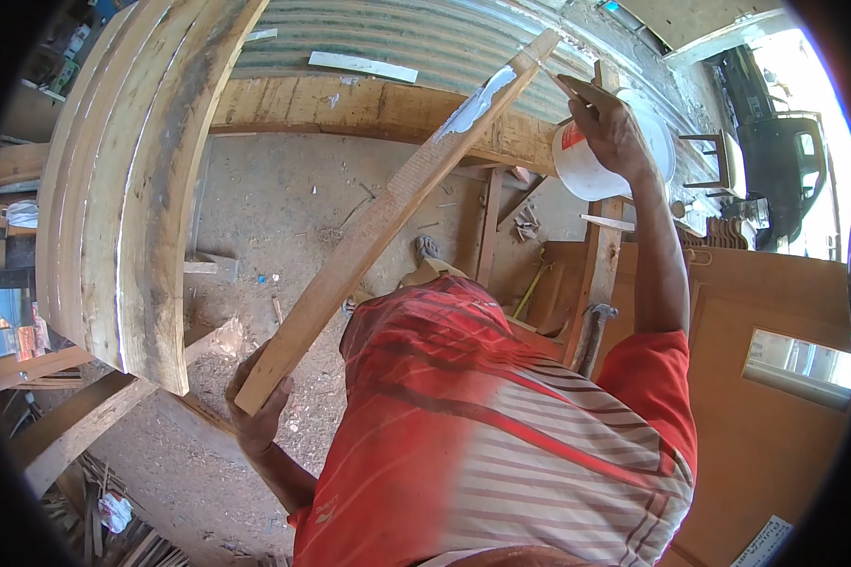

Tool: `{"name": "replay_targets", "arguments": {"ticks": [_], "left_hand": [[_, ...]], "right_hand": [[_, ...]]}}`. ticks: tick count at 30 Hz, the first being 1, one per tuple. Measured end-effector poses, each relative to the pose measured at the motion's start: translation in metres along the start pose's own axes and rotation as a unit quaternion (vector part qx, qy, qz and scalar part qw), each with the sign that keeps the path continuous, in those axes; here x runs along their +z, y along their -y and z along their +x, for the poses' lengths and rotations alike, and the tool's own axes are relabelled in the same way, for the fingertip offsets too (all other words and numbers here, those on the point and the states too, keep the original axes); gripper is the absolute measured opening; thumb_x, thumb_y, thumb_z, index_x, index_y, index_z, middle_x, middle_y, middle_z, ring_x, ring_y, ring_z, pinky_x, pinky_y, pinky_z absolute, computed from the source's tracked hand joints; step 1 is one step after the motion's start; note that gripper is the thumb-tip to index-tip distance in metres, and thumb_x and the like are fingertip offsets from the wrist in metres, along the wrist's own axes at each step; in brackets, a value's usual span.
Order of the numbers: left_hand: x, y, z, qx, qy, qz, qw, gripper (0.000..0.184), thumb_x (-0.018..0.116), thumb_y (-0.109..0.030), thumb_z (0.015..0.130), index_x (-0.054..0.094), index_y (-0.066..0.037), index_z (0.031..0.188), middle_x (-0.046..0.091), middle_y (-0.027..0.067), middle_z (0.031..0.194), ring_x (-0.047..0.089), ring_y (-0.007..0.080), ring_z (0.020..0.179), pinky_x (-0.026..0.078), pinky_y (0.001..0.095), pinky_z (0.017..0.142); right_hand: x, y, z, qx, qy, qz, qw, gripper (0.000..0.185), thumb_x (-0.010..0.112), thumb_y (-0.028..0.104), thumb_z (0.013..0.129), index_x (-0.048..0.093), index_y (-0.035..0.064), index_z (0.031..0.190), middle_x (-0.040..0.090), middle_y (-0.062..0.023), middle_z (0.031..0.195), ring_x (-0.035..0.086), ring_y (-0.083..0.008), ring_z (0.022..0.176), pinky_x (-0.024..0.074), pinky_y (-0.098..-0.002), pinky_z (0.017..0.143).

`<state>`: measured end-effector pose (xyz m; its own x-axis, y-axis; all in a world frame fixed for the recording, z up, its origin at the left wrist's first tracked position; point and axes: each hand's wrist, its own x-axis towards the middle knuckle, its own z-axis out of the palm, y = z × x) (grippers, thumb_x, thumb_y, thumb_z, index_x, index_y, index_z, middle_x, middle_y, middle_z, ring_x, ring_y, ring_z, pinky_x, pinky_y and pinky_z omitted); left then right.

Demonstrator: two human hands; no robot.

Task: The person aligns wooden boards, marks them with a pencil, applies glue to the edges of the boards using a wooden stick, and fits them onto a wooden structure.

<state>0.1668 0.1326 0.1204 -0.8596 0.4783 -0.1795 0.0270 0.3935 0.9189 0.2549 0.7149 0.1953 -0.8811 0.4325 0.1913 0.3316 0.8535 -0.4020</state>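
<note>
A long wooden plank (350, 260) slants across the middle of the view, with a patch of white paste (479, 102) smeared near its far end. My left hand (258, 404) is wrapped round the near end of the plank, fingers curled under it. At the upper right, my right hand (615, 130) grips a thin flat wooden stick (577, 87), its tip close to the plank's far end. Whether the tip touches the plank I cannot tell. Behind and below that hand is a white bucket (581, 170) with a red mark.
Several thick boards (151, 189) stand in a stack at the left, white lines along their joints. A wooden beam (378, 111) crosses behind the plank. A hammer (593, 335) lies on timber at my right, beside a wooden door panel (719, 331). Scraps litter the floor (284, 217).
</note>
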Motion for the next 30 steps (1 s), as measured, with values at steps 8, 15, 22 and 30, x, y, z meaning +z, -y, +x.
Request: {"name": "replay_targets", "arguments": {"ticks": [8, 15, 22, 30], "left_hand": [[0.004, -0.02, -0.001, -0.023, -0.007, -0.01, 1.0, 0.05, 0.076, -0.007, 0.079, 0.06, 0.007, 0.124, 0.065, 0.0114, 0.108, 0.061, 0.0191, 0.098, 0.051, 0.0338, 0.087], [-0.001, 0.0, -0.006, 0.02, -0.004, 0.0, 1.0, 0.053, 0.08, -0.004, 0.08, 0.06, 0.005, 0.129, 0.067, 0.0142, 0.119, 0.063, 0.0196, 0.102, 0.052, 0.033, 0.088], [-0.009, -0.012, -0.014, -0.062, -0.036, -0.019, 0.997, 0.054, 0.079, -0.007, 0.079, 0.059, 0.004, 0.128, 0.064, 0.0104, 0.113, 0.06, 0.0182, 0.1, 0.052, 0.0304, 0.081], [-0.01, -0.017, -0.008, 0.006, -0.024, 0.026, 0.999, 0.054, 0.082, -0.008, 0.079, 0.061, 0.004, 0.128, 0.067, 0.0113, 0.112, 0.062, 0.016, 0.094, 0.052, 0.0288, 0.081]], "right_hand": [[0.002, 0.058, -0.039, -0.066, 0.12, 0.092, 0.986, 0.037, 0.054, 0.009, 0.1, 0.063, 0.0081, 0.135, 0.062, -0.0084, 0.08, 0.057, -0.0133, 0.07, 0.0487, -0.0313, 0.065], [-0.01, 0.036, -0.032, 0.088, 0.087, 0.124, 0.985, 0.038, 0.055, 0.013, 0.101, 0.059, -0.0003, 0.136, 0.062, -0.0053, 0.077, 0.057, -0.0105, 0.068, 0.049, -0.0298, 0.065], [-0.006, -0.003, -0.015, -0.028, -0.007, -0.017, 0.999, 0.037, 0.056, 0.01, 0.1, 0.061, 0.0084, 0.137, 0.066, -0.0094, 0.087, 0.062, -0.0166, 0.074, 0.0514, -0.0357, 0.072], [-0.014, 0.013, -0.02, -0.061, 0.0, -0.008, 0.998, 0.038, 0.055, 0.011, 0.1, 0.062, 0.0139, 0.137, 0.068, -0.0152, 0.093, 0.065, -0.022, 0.079, 0.0531, -0.0386, 0.079]]}}
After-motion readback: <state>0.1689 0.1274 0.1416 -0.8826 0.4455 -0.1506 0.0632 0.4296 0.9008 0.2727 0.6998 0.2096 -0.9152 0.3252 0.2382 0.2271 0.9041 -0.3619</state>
